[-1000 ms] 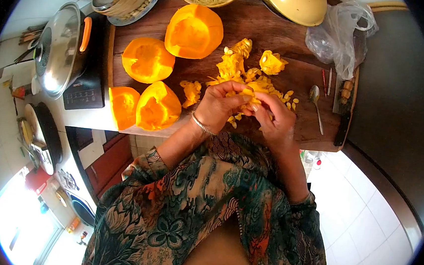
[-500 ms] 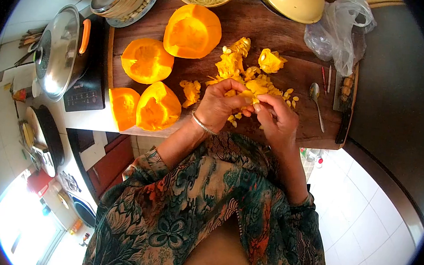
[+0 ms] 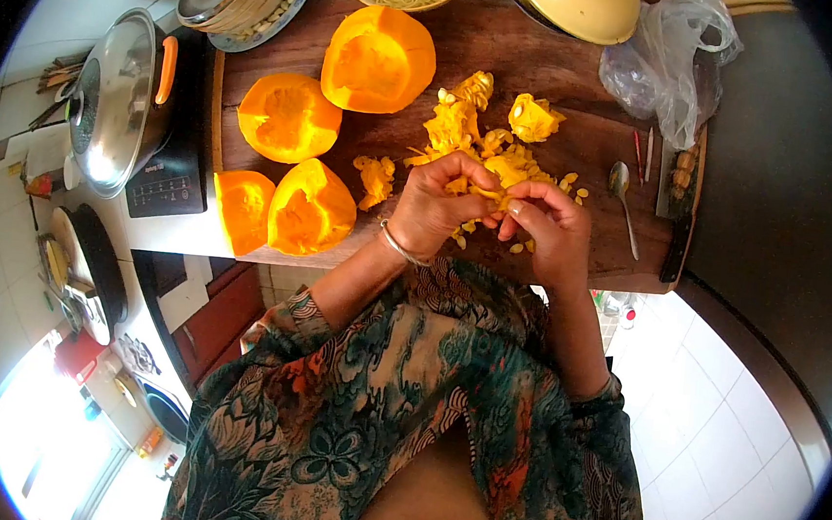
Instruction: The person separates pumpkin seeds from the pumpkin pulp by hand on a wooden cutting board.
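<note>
Both hands meet over the heap of stringy pumpkin pulp (image 3: 454,126) and pinch a strip of pulp (image 3: 488,194) between them. My left hand (image 3: 428,207), with a bangle at the wrist, has its thumb and fingers closed on the strip's left end. On the other end are the closed fingertips of my right hand (image 3: 560,234). Loose pumpkin seeds (image 3: 568,181) lie beside the right fingers. A separate pulp clump (image 3: 535,119) sits beyond the hands, and a smaller clump (image 3: 375,181) left of them. Several hollowed pumpkin pieces (image 3: 312,215) rest at the left.
A spoon (image 3: 623,193) and a black-handled knife (image 3: 674,246) lie to the right, below a plastic bag (image 3: 681,61). At the back stand a bowl of noodles (image 3: 407,5) and a yellow lid (image 3: 578,7). A lidded pot (image 3: 115,104) is on the left.
My right hand has shifted slightly to the right and its fingers have changed position on the pulp. My left hand stays nearly in place.
</note>
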{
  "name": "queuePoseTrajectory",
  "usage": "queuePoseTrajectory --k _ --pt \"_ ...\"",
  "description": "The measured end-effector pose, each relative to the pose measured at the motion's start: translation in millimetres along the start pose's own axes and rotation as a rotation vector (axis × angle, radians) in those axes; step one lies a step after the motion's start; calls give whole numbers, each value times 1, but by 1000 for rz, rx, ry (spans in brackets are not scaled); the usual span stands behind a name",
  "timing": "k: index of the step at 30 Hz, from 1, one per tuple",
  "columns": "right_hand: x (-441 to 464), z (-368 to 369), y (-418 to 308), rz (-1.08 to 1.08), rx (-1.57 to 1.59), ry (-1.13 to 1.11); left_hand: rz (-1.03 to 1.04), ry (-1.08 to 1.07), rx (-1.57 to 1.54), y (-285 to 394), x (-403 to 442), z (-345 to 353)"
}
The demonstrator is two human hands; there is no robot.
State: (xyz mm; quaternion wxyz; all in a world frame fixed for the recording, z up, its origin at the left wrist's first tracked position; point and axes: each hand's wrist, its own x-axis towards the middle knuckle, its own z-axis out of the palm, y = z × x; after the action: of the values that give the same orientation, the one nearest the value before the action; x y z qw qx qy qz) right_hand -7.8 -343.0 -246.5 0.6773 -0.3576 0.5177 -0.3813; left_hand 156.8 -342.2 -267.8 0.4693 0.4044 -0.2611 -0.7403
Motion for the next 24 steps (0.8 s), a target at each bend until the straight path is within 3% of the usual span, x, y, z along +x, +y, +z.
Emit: queuePoseTrajectory --k 5,8,11,13,17,20,23,24 --pt "0 2 2 9 111 16 56 2 47 -4 1 0" --pt "-1 3 8 11 175 21 217 -26 349 -11 6 -8" --pt "-2 3 10 -67 166 124 -65 31 -74 -7 6 -6" --pt "0 -5 8 -180 99 291 -115 3 -247 -6 8 -11" --pt "-2 -36 22 -155 -382 315 -165 3 -568 7 9 -5" --pt "-6 -51 23 -387 -1193 193 -130 -122 -630 12 4 0" --pt "-15 -35 6 -288 -862 255 -212 -96 -603 10 7 -1" --pt "-15 -25 2 -423 -858 209 -219 -82 -608 8 6 -2"
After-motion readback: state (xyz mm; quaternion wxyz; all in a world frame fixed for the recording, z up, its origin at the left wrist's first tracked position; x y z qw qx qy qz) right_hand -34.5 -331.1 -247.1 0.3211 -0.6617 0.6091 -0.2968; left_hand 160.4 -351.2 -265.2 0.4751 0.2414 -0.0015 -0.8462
